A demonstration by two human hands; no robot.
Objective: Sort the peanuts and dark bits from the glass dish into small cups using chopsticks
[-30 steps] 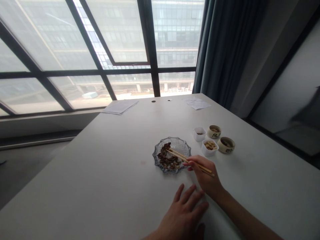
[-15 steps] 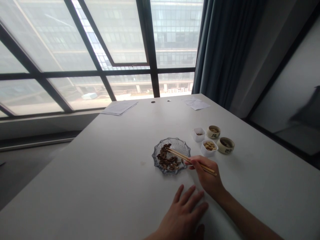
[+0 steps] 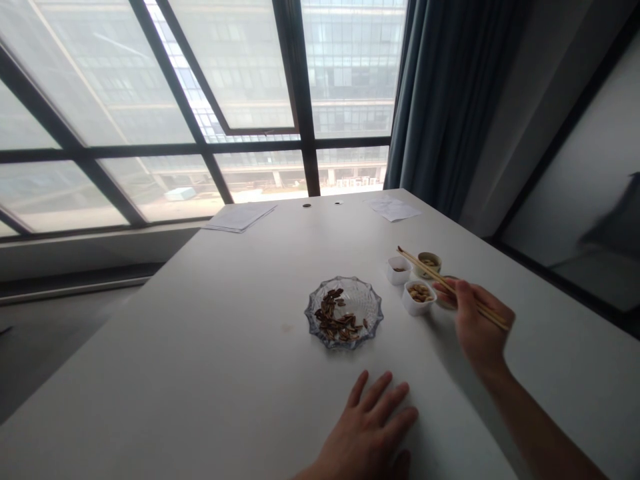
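Observation:
My right hand point(image 3: 483, 327) grips a pair of wooden chopsticks point(image 3: 425, 268), tips raised over the small white containers. A small dark piece, probably a seed, shows at the tips. Below them stand a white container point(image 3: 399, 277) with a few dark bits and a nearer white container point(image 3: 419, 307) with tan nuts or seeds. Behind the sticks is a round beige bowl point(image 3: 436, 256); my fingers mostly hide a second beige bowl point(image 3: 447, 301). A scalloped glass dish point(image 3: 370, 300) holds brown seeds point(image 3: 330, 315). My left hand point(image 3: 370, 423) lies flat, fingers spread, on the table before it.
The white table point(image 3: 240, 333) stretches toward the window point(image 3: 250, 173). Papers lie at its far left point(image 3: 240, 217) and another sheet point(image 3: 395, 209) at its far right. A dark blue curtain point(image 3: 440, 100) hangs beyond the far right corner.
My right hand has lifted the chopsticks from the glass dish and moved right, over the small containers. My left hand has stayed in place.

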